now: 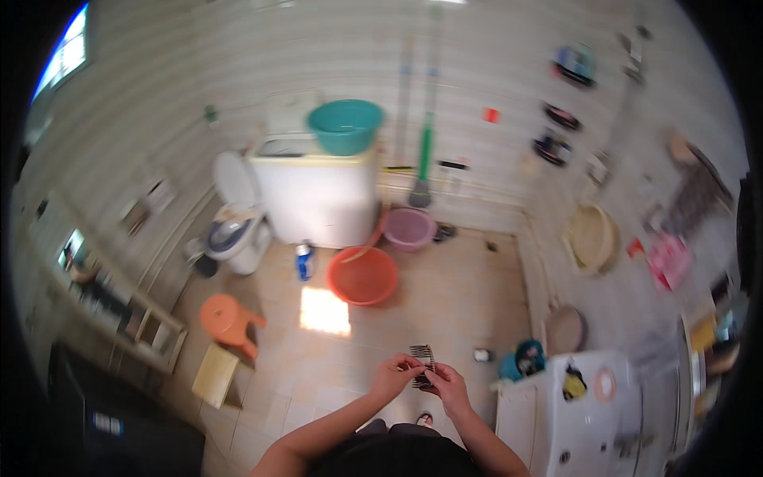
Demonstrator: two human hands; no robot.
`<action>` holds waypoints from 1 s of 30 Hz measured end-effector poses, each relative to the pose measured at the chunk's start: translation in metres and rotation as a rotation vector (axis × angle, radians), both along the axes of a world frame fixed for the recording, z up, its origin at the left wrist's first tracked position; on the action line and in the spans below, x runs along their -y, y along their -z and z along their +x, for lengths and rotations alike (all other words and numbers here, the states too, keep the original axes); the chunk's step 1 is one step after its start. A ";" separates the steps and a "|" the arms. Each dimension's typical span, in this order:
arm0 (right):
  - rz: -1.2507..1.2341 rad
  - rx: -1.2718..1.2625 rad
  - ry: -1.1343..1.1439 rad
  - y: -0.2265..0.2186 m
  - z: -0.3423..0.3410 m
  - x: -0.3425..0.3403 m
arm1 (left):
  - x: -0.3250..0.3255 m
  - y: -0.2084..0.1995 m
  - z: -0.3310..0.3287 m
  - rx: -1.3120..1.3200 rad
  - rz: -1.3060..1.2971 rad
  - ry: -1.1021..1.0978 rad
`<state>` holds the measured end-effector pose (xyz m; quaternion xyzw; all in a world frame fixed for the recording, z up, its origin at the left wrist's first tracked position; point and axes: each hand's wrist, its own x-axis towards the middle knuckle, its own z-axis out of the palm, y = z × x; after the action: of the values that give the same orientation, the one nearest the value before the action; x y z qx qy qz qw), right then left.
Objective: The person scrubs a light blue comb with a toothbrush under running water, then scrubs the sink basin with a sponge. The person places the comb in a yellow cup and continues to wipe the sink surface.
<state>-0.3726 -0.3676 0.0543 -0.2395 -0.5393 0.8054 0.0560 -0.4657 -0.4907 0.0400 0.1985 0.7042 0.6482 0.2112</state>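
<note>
Both my hands meet in front of my body at the lower middle, around a small dark comb-like thing with rows of thin teeth. My left hand pinches it from the left. From the right, my right hand grips it with thumb and fingers. Its teeth show above and below my fingertips, while its middle is partly covered by them. Whether it is a comb or the toothed head of a brush I cannot tell.
An orange stool and a small wooden stool stand left. Ahead are an orange basin, a pink basin, a blue bottle, a toilet and a white washing machine. A white sink is at right.
</note>
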 end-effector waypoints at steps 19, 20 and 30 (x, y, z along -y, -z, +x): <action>0.414 0.030 -1.171 0.033 -0.375 0.237 | 0.264 0.014 -0.207 -0.071 -0.078 -0.956; 0.301 0.034 -1.181 0.028 -0.386 0.256 | 0.278 0.016 -0.211 -0.048 0.012 -1.006; 0.070 0.154 -1.071 0.056 -0.524 0.415 | 0.473 0.008 -0.260 -0.072 -0.394 -1.458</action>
<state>-0.8964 -0.7825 -0.0012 0.0125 -0.6149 0.6830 -0.3940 -0.7256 -0.9633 0.0318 -0.3380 0.7664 0.4790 -0.2627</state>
